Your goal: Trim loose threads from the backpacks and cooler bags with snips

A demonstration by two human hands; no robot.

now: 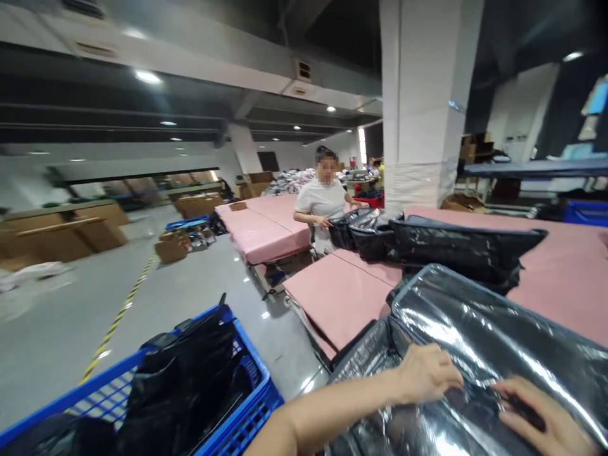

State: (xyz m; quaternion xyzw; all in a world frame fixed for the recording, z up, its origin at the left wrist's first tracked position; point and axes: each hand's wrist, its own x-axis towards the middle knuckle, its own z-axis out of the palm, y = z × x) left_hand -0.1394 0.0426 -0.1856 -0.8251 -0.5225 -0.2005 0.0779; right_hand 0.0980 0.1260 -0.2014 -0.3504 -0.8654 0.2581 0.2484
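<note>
An insulated bag [468,310] with shiny silver lining and dark edging lies with its lid folded back, at the lower right. My left hand [430,372] is closed, its fingertips pinching the bag near the fold between lid and body. Just to the right, my right hand [546,411] has its fingers curled around dark material at the same fold. Blur and the fingers hide exactly which part each hand grips.
On the pink-covered table [342,294] lie more black bags [456,247]. Left of me, a blue crate [266,392] holds black bags. Across the tables a person in a white shirt [323,201] handles a bag. A white pillar [418,107] rises behind.
</note>
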